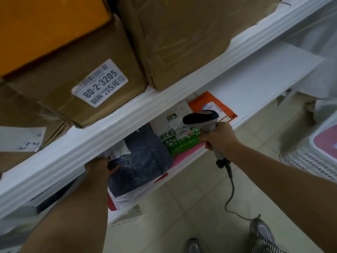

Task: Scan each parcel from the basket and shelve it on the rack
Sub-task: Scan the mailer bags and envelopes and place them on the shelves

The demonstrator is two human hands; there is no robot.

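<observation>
My left hand (99,166) reaches under the white shelf edge (113,132) of the rack; its fingers are mostly hidden and touch a dark blue-grey parcel bag (145,161) on the lower shelf. Whether it grips the bag I cannot tell. My right hand (221,138) holds a black and grey barcode scanner (202,119) by its handle, head pointing at the lower shelf. Beside the dark bag lie a green and white parcel (179,136) and an orange parcel (207,104). At the right stands the white basket (310,159) with a pink parcel (326,141) in it.
Brown cardboard boxes (73,57) fill the upper shelf, one with a label reading 80-2-3205 (100,84). The lower shelf's right part (255,79) is bare white. The scanner's cable (230,189) hangs to the tiled floor, near my shoes (259,229).
</observation>
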